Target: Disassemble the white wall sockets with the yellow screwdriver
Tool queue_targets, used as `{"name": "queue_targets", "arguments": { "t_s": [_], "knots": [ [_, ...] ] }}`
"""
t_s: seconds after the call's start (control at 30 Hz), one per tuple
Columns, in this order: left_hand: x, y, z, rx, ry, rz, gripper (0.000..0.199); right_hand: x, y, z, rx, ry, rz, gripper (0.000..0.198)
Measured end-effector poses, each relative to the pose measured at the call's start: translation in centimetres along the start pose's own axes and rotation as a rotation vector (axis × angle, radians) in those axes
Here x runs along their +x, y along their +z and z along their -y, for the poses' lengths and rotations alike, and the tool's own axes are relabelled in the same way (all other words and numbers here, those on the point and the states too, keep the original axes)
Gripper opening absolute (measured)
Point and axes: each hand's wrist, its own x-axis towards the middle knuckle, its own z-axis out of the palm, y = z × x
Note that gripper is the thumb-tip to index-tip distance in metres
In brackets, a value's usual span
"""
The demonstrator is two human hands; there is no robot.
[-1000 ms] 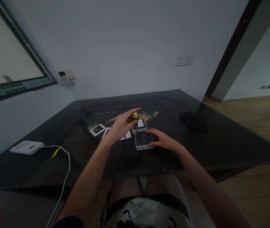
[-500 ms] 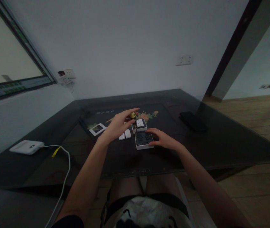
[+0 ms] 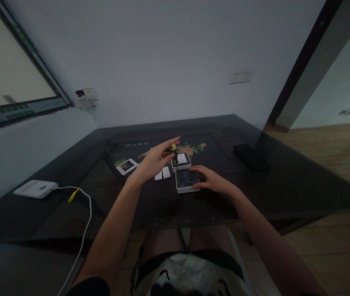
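My left hand (image 3: 159, 158) is closed round the yellow and black handle of a screwdriver (image 3: 174, 149), which stands upright with its tip low by the left edge of a square switch housing (image 3: 187, 188). That housing has a white rim and a dark inside. My right hand (image 3: 207, 179) grips its right side between thumb and fingers. Just behind lies a wall socket (image 3: 182, 158) with a white face in a dark surround. Two white switch rockers (image 3: 162, 173) lie to the left, and a white square frame (image 3: 127, 166) rests farther left.
A dark glossy table (image 3: 169, 209) bears everything. On its left a white box-like device (image 3: 36, 189) trails a white cable (image 3: 89, 209) with a yellow tag. A black flat case (image 3: 250, 157) lies to the right. Wall sockets (image 3: 240, 77) are at the back.
The screwdriver handle has turned slightly in my left hand and stays over the same spot. My right hand and the housing are almost unmoved.
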Motion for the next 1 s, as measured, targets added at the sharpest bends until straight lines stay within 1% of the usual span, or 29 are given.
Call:
{"name": "queue_targets", "arguments": {
  "t_s": [0.07, 0.13, 0.2, 0.23, 0.3, 0.4, 0.47, 0.5, 0.53, 0.57, 0.67, 0.73, 0.8, 0.9, 0.97, 1.0],
  "knots": [
    [0.1, 0.3, 0.1, 0.085, 0.009, -0.057, 0.046, 0.0, 0.0, 0.0, 0.005, 0.007, 0.0, 0.057],
    [0.3, 1.1, 0.4, 0.199, 0.007, -0.171, 0.04, 0.0, 0.0, 0.0, 0.012, 0.009, -0.003, 0.057],
    [0.3, 1.9, 0.7, 0.269, -0.003, -0.257, 0.04, 0.0, 0.0, 0.0, 0.02, 0.004, -0.009, 0.057],
    [0.3, 2.1, 0.8, 0.267, -0.006, -0.272, 0.042, 0.0, 0.0, 0.0, 0.022, 0.0, -0.011, 0.057],
    [0.1, 2.1, 1.0, 0.196, -0.006, -0.248, 0.051, 0.0, 0.0, -0.1, 0.023, -0.006, -0.011, 0.057],
    [-0.1, 1.2, 0.7, 0.051, 0.014, -0.117, 0.062, 0.1, 0.0, -0.2, 0.015, -0.008, -0.012, 0.057],
    [-0.2, 0.6, 0.4, 0.016, 0.031, -0.03, 0.064, 0.1, 0.0, -0.2, 0.013, -0.006, -0.015, 0.056],
    [-0.2, 0.5, 0.2, 0.024, 0.038, -0.011, 0.063, 0.1, 0.1, -0.2, 0.013, -0.004, -0.017, 0.056],
    [-0.2, 0.6, 0.1, 0.049, 0.042, -0.019, 0.061, 0.1, 0.1, -0.2, 0.014, -0.002, -0.017, 0.057],
    [-0.1, 0.8, 0.0, 0.092, 0.044, -0.053, 0.057, 0.1, 0.1, -0.1, 0.016, -0.001, -0.018, 0.057],
    [0.1, 2.0, 0.1, 0.24, 0.045, -0.225, 0.04, 0.1, 0.1, -0.1, 0.019, -0.002, -0.02, 0.056],
    [0.1, 2.6, 0.1, 0.266, 0.049, -0.286, 0.033, 0.1, 0.1, -0.1, 0.021, -0.005, -0.019, 0.056],
    [0.0, 2.6, 0.0, 0.201, 0.057, -0.257, 0.032, 0.1, 0.1, -0.2, 0.016, -0.006, -0.017, 0.056],
    [-0.1, 1.8, -0.3, 0.057, 0.055, -0.111, 0.043, 0.1, 0.2, -0.2, 0.003, -0.001, -0.014, 0.057],
    [-0.2, 1.3, -0.4, 0.035, 0.038, -0.047, 0.049, 0.1, 0.2, -0.1, 0.005, 0.005, -0.011, 0.057],
    [-0.2, 1.2, -0.4, 0.06, 0.027, -0.053, 0.048, 0.1, 0.2, 0.0, 0.007, 0.008, -0.01, 0.057]
  ]
}}
